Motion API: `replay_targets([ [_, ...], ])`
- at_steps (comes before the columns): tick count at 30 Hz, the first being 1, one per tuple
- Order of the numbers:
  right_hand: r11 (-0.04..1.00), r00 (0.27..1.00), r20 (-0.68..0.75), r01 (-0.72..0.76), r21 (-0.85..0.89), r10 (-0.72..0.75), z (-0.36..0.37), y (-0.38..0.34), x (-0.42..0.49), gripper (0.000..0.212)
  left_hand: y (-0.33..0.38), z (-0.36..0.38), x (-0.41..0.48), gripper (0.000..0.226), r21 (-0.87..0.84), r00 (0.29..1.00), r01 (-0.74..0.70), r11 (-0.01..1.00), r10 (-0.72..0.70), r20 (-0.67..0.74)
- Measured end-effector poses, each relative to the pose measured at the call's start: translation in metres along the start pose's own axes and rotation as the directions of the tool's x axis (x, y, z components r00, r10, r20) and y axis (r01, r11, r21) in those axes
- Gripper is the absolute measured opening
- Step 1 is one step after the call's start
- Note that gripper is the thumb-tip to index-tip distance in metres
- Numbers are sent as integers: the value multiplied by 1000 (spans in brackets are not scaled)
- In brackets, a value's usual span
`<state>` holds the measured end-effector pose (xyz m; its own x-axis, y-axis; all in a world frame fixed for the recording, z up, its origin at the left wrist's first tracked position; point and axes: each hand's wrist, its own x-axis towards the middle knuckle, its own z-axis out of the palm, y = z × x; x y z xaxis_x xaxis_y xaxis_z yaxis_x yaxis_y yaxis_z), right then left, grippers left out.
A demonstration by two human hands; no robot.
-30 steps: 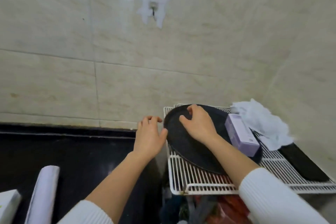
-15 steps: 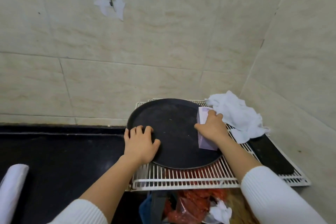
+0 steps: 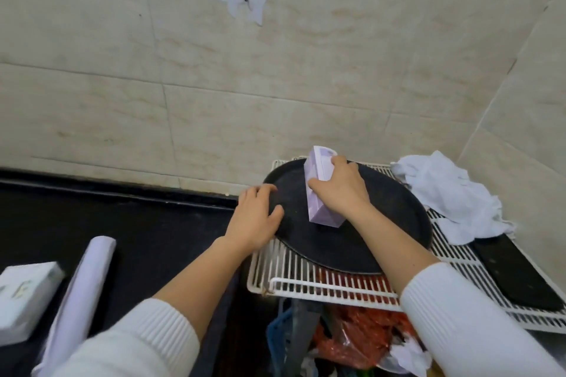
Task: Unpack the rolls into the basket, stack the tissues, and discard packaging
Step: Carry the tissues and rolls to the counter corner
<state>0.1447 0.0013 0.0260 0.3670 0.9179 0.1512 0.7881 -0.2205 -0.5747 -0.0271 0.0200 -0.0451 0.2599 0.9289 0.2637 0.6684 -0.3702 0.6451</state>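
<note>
Right hand (image 3: 340,191) is closed around a pale purple rectangular tissue pack (image 3: 320,190) standing on a round black tray (image 3: 343,242) – left hand (image 3: 255,219), fingers loosely spread and holding nothing, rests on the tray's left rim – on a white wire rack (image 3: 309,280).

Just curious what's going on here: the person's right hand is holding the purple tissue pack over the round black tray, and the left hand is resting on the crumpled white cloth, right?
Not quite. The head view shows the left hand resting on the rim of the round black tray, not on the crumpled white cloth, which lies untouched to the right on the wire rack. The right hand does hold the purple tissue pack over the tray.
</note>
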Motion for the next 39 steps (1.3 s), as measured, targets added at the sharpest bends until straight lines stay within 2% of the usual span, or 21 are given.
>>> replay_targets([
  [5, 981, 981, 69, 173, 86, -179, 51, -87, -13, 71, -63, -71, -20, 34, 38, 978, 76, 996, -67, -199],
  [9, 962, 955, 149, 239, 130, -258, 112, -153, -37, 71, -128, -124, -41, 33, 83, 942, 180, 980, -148, -301],
  [14, 971, 932, 275, 214, 109, -236, 213, -209, -74, 72, -229, -181, -74, 33, 84, 902, 295, 952, -248, -353],
  [18, 994, 926, 362, 109, 26, -112, 291, -230, -107, 70, -317, -211, -119, 31, 23, 872, 352, 936, -318, -373],
  [23, 995, 914, 396, -51, -90, 83, 355, -227, -145, 62, -413, -223, -185, 30, 7, 811, 498, 867, -463, -356],
  [28, 978, 905, 382, -133, -163, 187, 388, -215, -173, 66, -467, -215, -227, 38, 59, 742, 661, 748, -640, -198],
  [33, 964, 894, 375, -181, -195, 244, 404, -206, -183, 72, -481, -203, -236, 41, 239, 743, 663, 709, -663, -94],
  [36, 960, 928, 309, -131, -246, 206, 406, -211, -183, 62, -484, -203, -240, 43, 274, 747, 654, 706, -660, -82],
  [39, 973, 977, 214, 36, -229, 14, 404, -221, -184, 51, -491, -207, -242, 38, 217, 753, 653, 726, -652, -85],
])
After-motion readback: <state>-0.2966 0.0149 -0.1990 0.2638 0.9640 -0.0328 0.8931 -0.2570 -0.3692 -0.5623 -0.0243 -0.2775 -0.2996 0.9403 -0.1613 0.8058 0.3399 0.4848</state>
